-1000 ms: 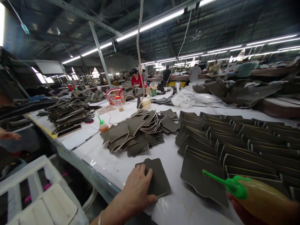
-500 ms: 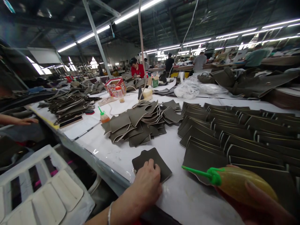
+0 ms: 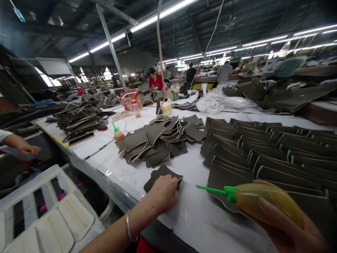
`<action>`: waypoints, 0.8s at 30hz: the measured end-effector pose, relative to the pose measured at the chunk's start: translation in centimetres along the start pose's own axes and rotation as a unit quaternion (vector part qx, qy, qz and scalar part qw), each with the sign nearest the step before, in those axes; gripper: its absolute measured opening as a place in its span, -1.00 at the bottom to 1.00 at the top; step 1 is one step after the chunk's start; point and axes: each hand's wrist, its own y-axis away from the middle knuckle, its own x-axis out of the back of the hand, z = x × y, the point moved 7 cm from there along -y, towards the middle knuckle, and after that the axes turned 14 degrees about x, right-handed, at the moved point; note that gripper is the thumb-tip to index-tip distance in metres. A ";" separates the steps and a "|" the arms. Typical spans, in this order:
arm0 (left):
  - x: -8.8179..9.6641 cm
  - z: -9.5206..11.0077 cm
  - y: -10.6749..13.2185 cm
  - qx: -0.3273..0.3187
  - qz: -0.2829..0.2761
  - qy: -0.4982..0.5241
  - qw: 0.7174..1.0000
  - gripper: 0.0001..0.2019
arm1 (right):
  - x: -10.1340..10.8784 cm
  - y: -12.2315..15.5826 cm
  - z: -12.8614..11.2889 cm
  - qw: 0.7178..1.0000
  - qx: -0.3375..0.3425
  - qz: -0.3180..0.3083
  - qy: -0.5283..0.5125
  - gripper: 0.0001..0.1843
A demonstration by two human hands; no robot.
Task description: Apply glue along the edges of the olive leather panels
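My left hand (image 3: 163,192), with a silver bangle on the wrist, has its fingers curled onto a dark olive leather piece (image 3: 157,176) near the table's front edge. The piece's right edge looks bent up at the fingers, and part of it is hidden beneath the hand. In my right hand (image 3: 286,225) is a yellowish glue squeeze bottle (image 3: 265,202), held on its side. Its long green nozzle (image 3: 213,189) points left, apart from the leather piece. Behind my left hand lies a loose heap of similar leather pieces (image 3: 155,140).
Overlapping rows of leather pieces (image 3: 263,151) cover the table's right side. A small green-tipped bottle (image 3: 118,133), a lidded jar (image 3: 136,108) and a patterned red box (image 3: 131,99) stand farther back. A white slatted rack (image 3: 50,218) is at lower left. Another person's hand (image 3: 27,147) shows at left.
My left fingers have curled at the leather piece's right side, and the piece has shifted slightly left. The bottle in my right hand has moved a little left. The other person's hand has come lower.
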 end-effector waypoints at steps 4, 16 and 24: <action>-0.4 -1.4 -1.2 -0.006 -0.001 0.026 1.000 -0.78 | -1.8 -0.5 -1.0 0.999 -0.039 0.017 -0.013 -0.13; -0.2 -3.2 -1.3 -0.054 -0.039 0.168 0.984 -0.75 | -7.4 -1.3 0.0 0.980 0.053 -0.142 0.131 -0.26; -0.1 -3.1 -1.4 -0.042 -0.035 0.149 0.987 -0.73 | -7.9 -1.9 1.0 0.966 0.056 -0.156 0.199 -0.26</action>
